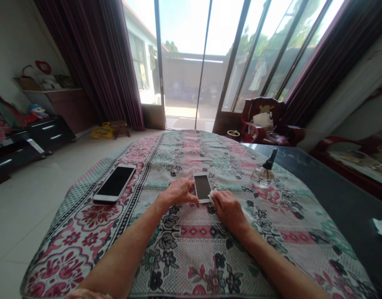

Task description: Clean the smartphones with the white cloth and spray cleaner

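Note:
A small white phone (202, 187) with a dark grey screen lies face up on the patterned tablecloth (194, 257). My left hand (178, 192) holds its left side, thumb at the lower corner and fingers along the edge. At the phone's lower right edge, my right hand (230, 207) pinches a white tissue (211, 197); part of the tissue is hidden under the fingers. A larger white-framed phone (115, 183) with a black screen rests to the left, apart from both hands. To the right stands a clear round bottle (263, 176) with a black nozzle.
A dark tabletop (328, 195) shows beyond the cloth on the right, with a white paper (381, 227) on it. A red wooden chair (262, 120) stands behind, near glass doors. A yellow bag (102, 131) sits on the floor at the left.

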`<state>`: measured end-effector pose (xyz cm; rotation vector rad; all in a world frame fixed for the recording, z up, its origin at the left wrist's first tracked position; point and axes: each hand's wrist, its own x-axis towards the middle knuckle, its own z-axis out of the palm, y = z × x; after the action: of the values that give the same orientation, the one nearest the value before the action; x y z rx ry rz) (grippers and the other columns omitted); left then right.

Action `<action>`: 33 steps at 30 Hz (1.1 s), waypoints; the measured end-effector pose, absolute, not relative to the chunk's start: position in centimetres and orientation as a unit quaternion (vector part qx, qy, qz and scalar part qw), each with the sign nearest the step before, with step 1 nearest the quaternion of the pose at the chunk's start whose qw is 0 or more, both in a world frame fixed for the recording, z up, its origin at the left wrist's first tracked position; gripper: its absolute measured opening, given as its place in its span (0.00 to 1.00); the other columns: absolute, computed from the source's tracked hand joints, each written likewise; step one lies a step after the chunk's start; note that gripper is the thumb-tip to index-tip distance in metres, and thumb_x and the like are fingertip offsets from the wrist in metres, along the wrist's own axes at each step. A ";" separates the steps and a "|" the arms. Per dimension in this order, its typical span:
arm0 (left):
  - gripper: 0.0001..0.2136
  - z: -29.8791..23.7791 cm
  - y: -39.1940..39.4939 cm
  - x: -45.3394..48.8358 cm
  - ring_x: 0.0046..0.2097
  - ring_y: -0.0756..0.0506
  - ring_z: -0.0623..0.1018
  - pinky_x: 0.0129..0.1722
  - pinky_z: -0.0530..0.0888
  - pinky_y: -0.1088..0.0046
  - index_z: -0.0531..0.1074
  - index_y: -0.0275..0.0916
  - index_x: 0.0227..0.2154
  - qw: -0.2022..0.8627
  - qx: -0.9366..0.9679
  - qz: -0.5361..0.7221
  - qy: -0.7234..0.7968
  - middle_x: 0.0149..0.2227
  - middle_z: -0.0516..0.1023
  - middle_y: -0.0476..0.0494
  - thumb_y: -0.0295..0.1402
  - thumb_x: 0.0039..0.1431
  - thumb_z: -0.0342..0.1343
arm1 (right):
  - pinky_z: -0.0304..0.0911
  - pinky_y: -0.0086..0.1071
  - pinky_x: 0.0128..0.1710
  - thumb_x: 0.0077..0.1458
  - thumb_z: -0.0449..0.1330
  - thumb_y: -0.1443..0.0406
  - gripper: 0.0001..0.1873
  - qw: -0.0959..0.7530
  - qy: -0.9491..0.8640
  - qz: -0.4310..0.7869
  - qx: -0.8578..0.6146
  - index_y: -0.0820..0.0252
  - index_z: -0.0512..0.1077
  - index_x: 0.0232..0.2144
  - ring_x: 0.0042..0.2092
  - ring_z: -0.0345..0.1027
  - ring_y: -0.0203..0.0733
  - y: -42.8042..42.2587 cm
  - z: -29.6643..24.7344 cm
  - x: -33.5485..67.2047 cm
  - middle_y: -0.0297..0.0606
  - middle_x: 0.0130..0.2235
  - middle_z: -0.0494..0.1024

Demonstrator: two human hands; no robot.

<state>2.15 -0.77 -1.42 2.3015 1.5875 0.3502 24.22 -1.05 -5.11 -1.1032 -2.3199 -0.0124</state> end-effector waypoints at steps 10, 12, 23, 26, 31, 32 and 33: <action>0.17 -1.2 -0.9 2.1 0.30 0.48 0.72 0.28 0.64 0.75 0.73 0.42 0.34 0.160 0.811 0.112 0.551 0.30 0.75 0.50 0.46 0.44 0.64 | 0.60 0.33 0.41 0.63 0.49 0.65 0.11 0.278 -0.867 0.026 -0.413 0.59 0.71 0.34 0.39 0.67 0.44 -2.6 -4.9 25.2 0.41 0.34 0.76; 0.17 -1.1 -1.0 2.1 0.31 0.48 0.72 0.29 0.65 0.75 0.73 0.42 0.34 0.152 0.812 0.108 0.554 0.30 0.75 0.50 0.46 0.44 0.64 | 0.60 0.33 0.41 0.63 0.49 0.65 0.12 0.281 -0.864 0.029 -0.416 0.60 0.71 0.34 0.39 0.67 0.44 -2.5 -4.9 25.2 0.42 0.34 0.76; 0.32 -1.2 -1.8 4.5 0.43 0.35 0.73 0.41 0.68 0.63 0.72 0.34 0.35 -0.011 0.774 0.109 0.623 0.38 0.74 0.34 0.62 0.41 0.58 | 0.58 0.33 0.39 0.61 0.50 0.67 0.11 0.263 -0.855 0.004 -0.447 0.60 0.72 0.34 0.38 0.67 0.45 1.1 -4.5 23.8 0.42 0.34 0.77; 0.34 -1.3 -1.9 5.1 0.48 0.34 0.69 0.48 0.66 0.60 0.71 0.35 0.41 -0.038 0.772 0.160 0.614 0.44 0.71 0.34 0.60 0.39 0.61 | 0.57 0.32 0.38 0.61 0.50 0.68 0.11 0.261 -0.860 0.019 -0.439 0.60 0.72 0.32 0.38 0.67 0.44 2.2 -4.2 22.7 0.41 0.33 0.77; 0.33 -1.9 -1.4 4.5 0.51 0.34 0.66 0.52 0.64 0.58 0.71 0.39 0.46 -0.001 0.793 0.174 0.583 0.50 0.68 0.37 0.56 0.39 0.64 | 0.58 0.31 0.38 0.61 0.50 0.67 0.12 0.279 -0.860 0.059 -0.423 0.59 0.72 0.30 0.36 0.67 0.41 2.9 -4.1 21.8 0.38 0.31 0.77; 0.33 -2.1 -1.2 4.2 0.51 0.35 0.66 0.52 0.64 0.58 0.71 0.40 0.46 0.009 0.801 0.172 0.573 0.50 0.69 0.38 0.55 0.39 0.64 | 0.58 0.31 0.38 0.61 0.49 0.67 0.12 0.283 -0.858 0.066 -0.423 0.59 0.72 0.30 0.37 0.68 0.41 2.9 -4.1 21.9 0.39 0.32 0.77; 0.33 -2.2 -1.0 3.9 0.52 0.35 0.66 0.53 0.63 0.57 0.70 0.41 0.47 0.018 0.810 0.170 0.561 0.49 0.69 0.39 0.54 0.39 0.64 | 0.58 0.31 0.39 0.61 0.49 0.67 0.12 0.286 -0.857 0.072 -0.422 0.59 0.72 0.31 0.37 0.68 0.41 2.9 -4.1 22.0 0.39 0.32 0.77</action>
<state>3.92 -0.97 -2.18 2.5154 1.7426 0.5278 22.02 2.93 -4.13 -1.1294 -2.2914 0.1931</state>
